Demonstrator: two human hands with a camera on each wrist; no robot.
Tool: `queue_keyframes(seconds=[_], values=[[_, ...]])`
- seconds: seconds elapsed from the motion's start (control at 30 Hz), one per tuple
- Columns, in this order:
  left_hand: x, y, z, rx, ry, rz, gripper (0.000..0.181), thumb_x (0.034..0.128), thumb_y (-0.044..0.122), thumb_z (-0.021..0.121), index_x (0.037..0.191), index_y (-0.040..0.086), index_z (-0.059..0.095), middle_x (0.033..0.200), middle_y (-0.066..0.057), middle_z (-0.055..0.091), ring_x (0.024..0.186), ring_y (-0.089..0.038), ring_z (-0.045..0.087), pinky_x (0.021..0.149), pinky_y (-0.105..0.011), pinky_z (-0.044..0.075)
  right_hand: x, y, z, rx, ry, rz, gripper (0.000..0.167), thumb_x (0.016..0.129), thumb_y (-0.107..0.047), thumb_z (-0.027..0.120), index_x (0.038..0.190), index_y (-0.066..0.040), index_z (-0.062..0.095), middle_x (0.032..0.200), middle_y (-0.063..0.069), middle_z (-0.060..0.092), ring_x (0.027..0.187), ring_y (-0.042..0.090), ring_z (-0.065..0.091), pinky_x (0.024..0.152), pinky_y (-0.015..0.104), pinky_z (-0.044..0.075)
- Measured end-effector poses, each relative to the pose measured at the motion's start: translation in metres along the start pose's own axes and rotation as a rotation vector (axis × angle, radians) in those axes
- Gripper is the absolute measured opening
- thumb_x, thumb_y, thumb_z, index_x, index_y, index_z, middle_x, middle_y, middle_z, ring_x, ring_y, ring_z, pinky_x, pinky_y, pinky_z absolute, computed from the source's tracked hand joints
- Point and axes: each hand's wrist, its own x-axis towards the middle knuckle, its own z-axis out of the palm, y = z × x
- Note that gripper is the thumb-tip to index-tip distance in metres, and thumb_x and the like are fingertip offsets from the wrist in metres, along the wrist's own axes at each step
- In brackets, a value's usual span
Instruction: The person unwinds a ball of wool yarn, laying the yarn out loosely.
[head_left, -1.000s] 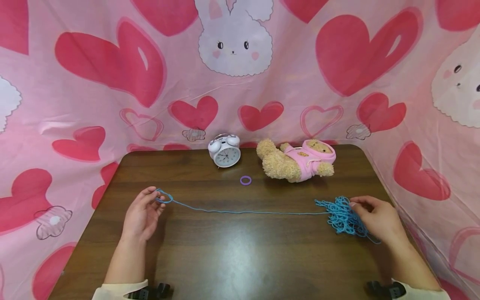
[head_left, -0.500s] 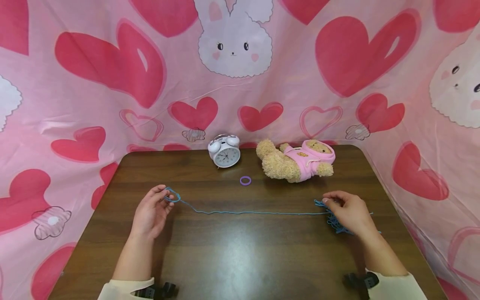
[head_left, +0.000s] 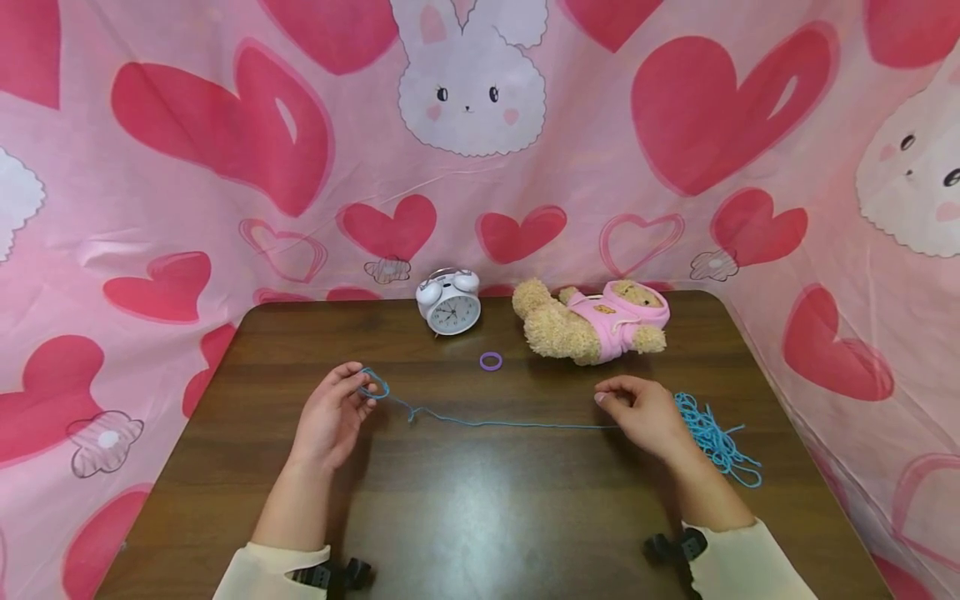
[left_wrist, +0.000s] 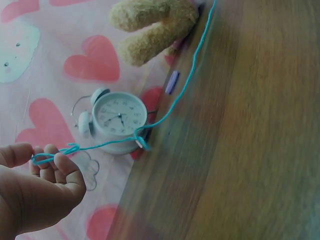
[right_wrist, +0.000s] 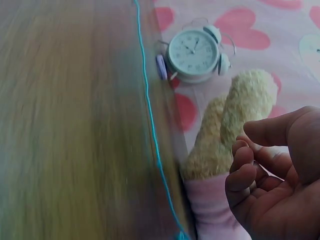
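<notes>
On the left, my left hand (head_left: pixel 330 421) pinches a small loop of blue yarn (head_left: pixel 387 389) between thumb and fingers, raised over the table. From that loop a single strand (head_left: pixel 510 423) runs right, with a small kink near the left hand, best seen in the left wrist view as a curled bit of yarn (left_wrist: pixel 141 140). My right hand (head_left: pixel 648 417) hovers above the strand with fingers loosely curved and nothing visible between them. In the right wrist view the strand (right_wrist: pixel 150 110) passes clear of that hand. A tangled yarn pile (head_left: pixel 712 437) lies to its right, partly behind the wrist.
A white alarm clock (head_left: pixel 450 304) stands at the back of the dark wooden table (head_left: pixel 450 517). Right of it lies a teddy bear (head_left: pixel 592 321) in a pink hoodie. A purple ring (head_left: pixel 491 361) lies between them, slightly forward. Pink heart-printed cloth (head_left: pixel 465 183) encloses the back and sides.
My right hand has moved left from the yarn pile, which stays behind. My left hand has shifted right with the loop, and the strand has slackened and kinked.
</notes>
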Motion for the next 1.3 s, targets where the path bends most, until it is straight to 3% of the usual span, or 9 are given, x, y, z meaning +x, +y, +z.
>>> queue_keyframes(seconds=[0.9, 1.3], values=[[0.012, -0.032, 0.075, 0.039, -0.082, -0.062, 0.016, 0.1037, 0.007, 0.056, 0.118, 0.005, 0.051, 0.091, 0.0, 0.062, 0.086, -0.017, 0.059, 0.076, -0.028, 0.047, 0.027, -0.068, 0.073, 0.191, -0.136, -0.169, 0.016, 0.092, -0.017, 0.076, 0.104, -0.008, 0.078, 0.083, -0.006, 0.073, 0.07, 0.01, 0.061, 0.064, 0.025, 0.048], [0.012, -0.048, 0.096, 0.015, -0.116, -0.064, 0.013, 0.101, 0.005, 0.057, 0.114, 0.007, 0.055, 0.089, -0.002, 0.061, 0.082, -0.016, 0.06, 0.075, -0.028, 0.048, 0.031, -0.085, 0.1, 0.208, -0.204, -0.224, 0.022, 0.089, -0.017, 0.077, 0.108, -0.004, 0.077, 0.082, -0.006, 0.07, 0.065, 0.008, 0.061, 0.058, 0.025, 0.049]])
